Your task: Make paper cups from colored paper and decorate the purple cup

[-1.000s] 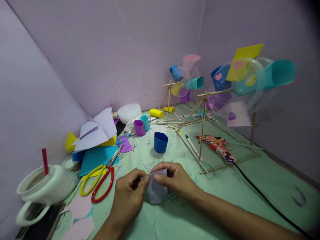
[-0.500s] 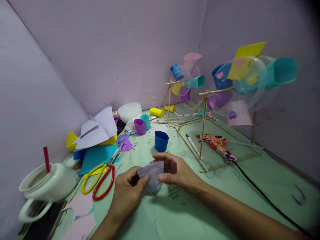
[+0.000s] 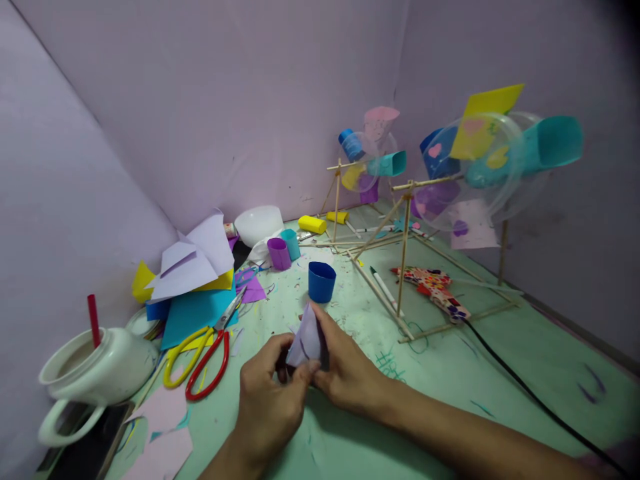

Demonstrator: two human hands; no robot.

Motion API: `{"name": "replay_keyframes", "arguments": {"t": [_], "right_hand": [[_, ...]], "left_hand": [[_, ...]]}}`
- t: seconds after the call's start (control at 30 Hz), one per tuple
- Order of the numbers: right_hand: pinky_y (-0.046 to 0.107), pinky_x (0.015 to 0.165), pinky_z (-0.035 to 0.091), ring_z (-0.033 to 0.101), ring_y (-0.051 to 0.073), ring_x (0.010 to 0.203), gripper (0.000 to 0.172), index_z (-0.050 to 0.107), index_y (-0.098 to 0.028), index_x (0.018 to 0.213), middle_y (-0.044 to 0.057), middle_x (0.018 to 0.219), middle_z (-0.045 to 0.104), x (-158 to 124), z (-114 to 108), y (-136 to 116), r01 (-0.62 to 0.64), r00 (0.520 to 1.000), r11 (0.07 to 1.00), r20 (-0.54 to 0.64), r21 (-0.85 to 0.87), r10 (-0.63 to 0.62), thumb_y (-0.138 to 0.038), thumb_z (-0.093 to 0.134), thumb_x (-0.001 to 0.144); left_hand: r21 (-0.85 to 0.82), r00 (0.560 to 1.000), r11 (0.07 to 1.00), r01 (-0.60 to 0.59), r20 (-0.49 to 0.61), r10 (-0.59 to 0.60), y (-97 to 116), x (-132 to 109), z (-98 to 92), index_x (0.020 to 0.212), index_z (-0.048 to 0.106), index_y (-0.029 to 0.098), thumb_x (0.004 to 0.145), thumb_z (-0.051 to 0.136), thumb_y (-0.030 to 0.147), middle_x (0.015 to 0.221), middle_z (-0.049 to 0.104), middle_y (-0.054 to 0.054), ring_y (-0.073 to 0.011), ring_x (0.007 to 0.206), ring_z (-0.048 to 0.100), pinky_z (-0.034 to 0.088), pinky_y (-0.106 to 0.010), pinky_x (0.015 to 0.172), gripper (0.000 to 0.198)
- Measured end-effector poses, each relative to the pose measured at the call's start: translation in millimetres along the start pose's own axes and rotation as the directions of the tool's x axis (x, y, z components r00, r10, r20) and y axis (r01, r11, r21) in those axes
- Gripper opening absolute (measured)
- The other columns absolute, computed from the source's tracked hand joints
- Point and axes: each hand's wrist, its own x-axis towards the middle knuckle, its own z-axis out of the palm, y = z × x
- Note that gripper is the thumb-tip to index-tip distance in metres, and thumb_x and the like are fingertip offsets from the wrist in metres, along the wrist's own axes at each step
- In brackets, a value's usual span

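Head view: both hands holding lavender paper (image 3: 306, 341) over the desk (image 3: 350, 455).
Left hand (image 3: 274, 395) and right hand (image 3: 346, 365) are pinching it, fingers curled; corner pointing toward blue cup (image 3: 321, 284), long axis leaning slightly; green scrawl (image 3: 390, 367) showing, illegible.

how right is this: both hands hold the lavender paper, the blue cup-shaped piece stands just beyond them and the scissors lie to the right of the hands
The scissors are misplaced: the head view shows them lying to the left of both the left hand and the right hand. The lavender paper and blue cup-shaped piece are as stated.
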Motion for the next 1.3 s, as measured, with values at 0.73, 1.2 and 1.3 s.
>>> {"name": "replay_keyframes", "arguments": {"t": [0.73, 1.2, 1.3], "right_hand": [[0.047, 0.096, 0.044, 0.05, 0.027, 0.113, 0.076, 0.031, -0.019, 0.135, 0.015, 0.122, 0.052, 0.2, -3.8, 9.0, 0.273, 0.95, 0.913, -0.063, -0.303, -0.305, 0.003, 0.05, 0.064], [0.047, 0.086, 0.051, 0.053, 0.028, 0.106, 0.07, 0.032, -0.016, 0.136, 0.018, 0.116, 0.054, 4.3, 4.5, 9.8, 0.313, 0.901, 0.772, -0.083, -0.553, -0.425, 0.003, 0.041, 0.07], [0.046, 0.085, 0.051, 0.053, 0.027, 0.106, 0.066, 0.035, -0.014, 0.134, 0.019, 0.114, 0.055, 4.5, 5.3, 10.7, 0.3, 0.907, 0.782, -0.09, -0.546, -0.412, 0.004, 0.04, 0.071]], "left_hand": [[0.018, 0.994, 0.994, -0.112, 0.0, 0.112, -0.9, 2.2, -24.8, 0.074, 0.069, 0.017, 0.075, 0.058, 0.029, 0.042, 0.038, 0.008, -0.0077, 0.037, 0.035, 0.027, -0.019, 0.038, 0.016], [-0.22, 0.786, 0.86, 0.46, 0.552, -0.279, -9.8, 13.7, -18.2, 0.054, 0.05, 0.018, 0.07, 0.06, 0.051, 0.045, 0.023, 0.009, -0.0075, 0.045, 0.019, 0.016, -0.022, 0.043, 0.038], [-0.214, 0.76, 0.847, 0.487, 0.581, -0.291, -14.7, 12.5, -16.2, 0.049, 0.037, 0.021, 0.072, 0.057, 0.052, 0.042, 0.018, 0.01, -0.0068, 0.042, 0.014, 0.011, -0.023, 0.042, 0.044]]}}
